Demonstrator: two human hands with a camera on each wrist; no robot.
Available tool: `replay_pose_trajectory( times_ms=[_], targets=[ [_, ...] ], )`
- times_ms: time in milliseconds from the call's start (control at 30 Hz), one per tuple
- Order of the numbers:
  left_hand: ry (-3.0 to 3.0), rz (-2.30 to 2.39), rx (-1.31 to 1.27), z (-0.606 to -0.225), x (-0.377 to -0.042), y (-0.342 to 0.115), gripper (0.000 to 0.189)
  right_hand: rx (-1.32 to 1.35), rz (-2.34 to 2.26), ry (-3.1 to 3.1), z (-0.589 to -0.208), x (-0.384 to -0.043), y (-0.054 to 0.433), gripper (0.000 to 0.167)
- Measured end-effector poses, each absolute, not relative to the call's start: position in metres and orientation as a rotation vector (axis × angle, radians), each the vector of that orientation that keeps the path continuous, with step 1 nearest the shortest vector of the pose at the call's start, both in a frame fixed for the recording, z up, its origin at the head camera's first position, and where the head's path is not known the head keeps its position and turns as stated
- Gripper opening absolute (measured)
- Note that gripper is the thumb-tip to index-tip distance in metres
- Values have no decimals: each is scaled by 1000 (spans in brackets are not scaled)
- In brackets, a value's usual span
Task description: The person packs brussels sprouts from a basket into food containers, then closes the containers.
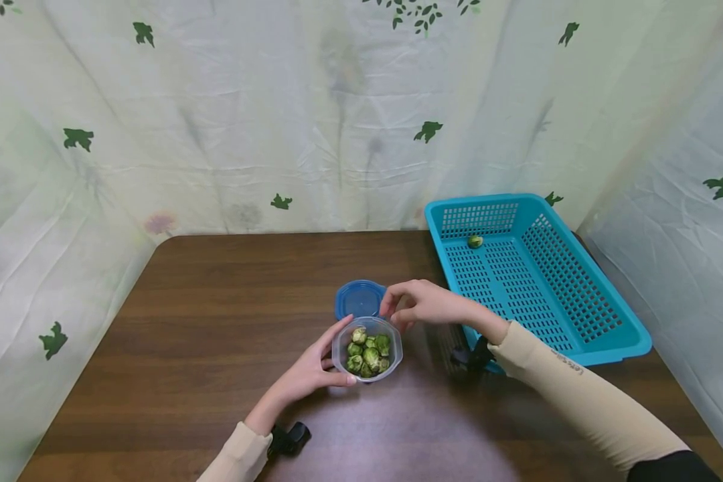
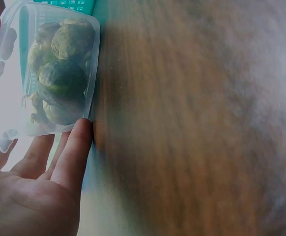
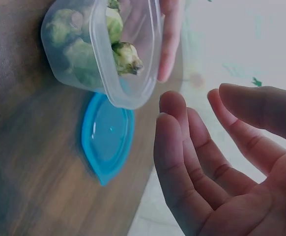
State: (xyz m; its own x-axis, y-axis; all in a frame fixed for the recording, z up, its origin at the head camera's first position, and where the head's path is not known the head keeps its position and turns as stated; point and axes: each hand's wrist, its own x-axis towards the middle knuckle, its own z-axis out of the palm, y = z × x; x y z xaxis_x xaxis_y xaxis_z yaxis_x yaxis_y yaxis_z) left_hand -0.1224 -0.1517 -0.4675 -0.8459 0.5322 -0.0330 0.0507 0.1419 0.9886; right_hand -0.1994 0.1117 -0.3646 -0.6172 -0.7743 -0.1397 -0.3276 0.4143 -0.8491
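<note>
A clear plastic container [image 1: 397,350] stands on the table with several Brussels sprouts [image 1: 371,357] in it. My left hand [image 1: 309,369] holds the container from its left side, the thumb at the near edge and the fingers along the side. In the left wrist view, its fingertips touch the container wall [image 2: 95,59]. Over the container's far right edge hovers my right hand [image 1: 424,302]. The right wrist view shows its fingers [image 3: 170,147] loosely bent, apart from the container, with nothing between them. Just behind the container lies a blue lid [image 1: 359,300].
At the right of the table is a turquoise perforated basket [image 1: 530,288], with a single Brussels sprout [image 1: 474,242] near its back left corner. The right forearm passes over the basket's near left edge. A patterned white curtain [image 1: 247,120] borders the brown wooden table [image 1: 187,335].
</note>
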Motion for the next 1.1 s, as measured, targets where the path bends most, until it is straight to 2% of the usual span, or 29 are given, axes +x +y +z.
replay_pose_trajectory(
  times_ms=[1100],
  targets=[
    [2045,1758,555,-467,-122,-151,95,-794,-1375,2218,-348,-224,162,18]
  ],
)
